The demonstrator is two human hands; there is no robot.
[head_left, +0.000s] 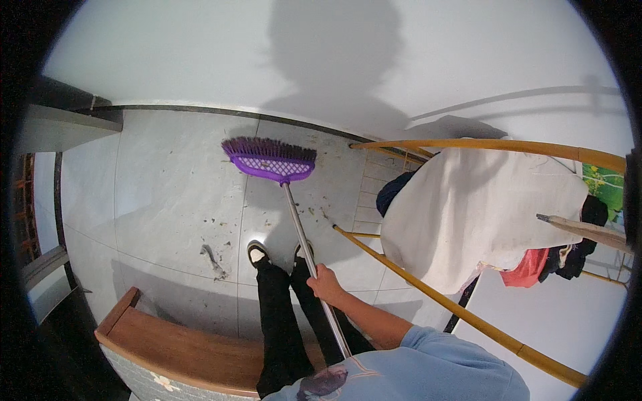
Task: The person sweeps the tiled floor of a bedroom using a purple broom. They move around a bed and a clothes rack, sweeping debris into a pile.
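Observation:
My right hand (pixel 325 286) is wrapped around the metal handle (pixel 299 224) of a broom. At the handle's far end is the purple plastic broom head (pixel 273 163), with a lattice face and dark bristles (pixel 271 146) pointing toward the wall. Whether the bristles touch the tiles is hard to tell. The near end of the handle reaches my blue shirt. My left hand is out of view. Bits of debris (pixel 313 211) are scattered on the grey tiled floor (pixel 170 185) around my shoes. A grey clump of fluff (pixel 214 263) lies left of my feet.
A white wall (pixel 190 55) with a dark skirting strip (pixel 185 109) runs ahead. At right stands a yellow-framed rack (pixel 401 270) draped with a pale cloth (pixel 441 210) and other clothes. A wooden bench-like piece (pixel 190 353) is at lower left. A ledge (pixel 65 128) juts in at far left.

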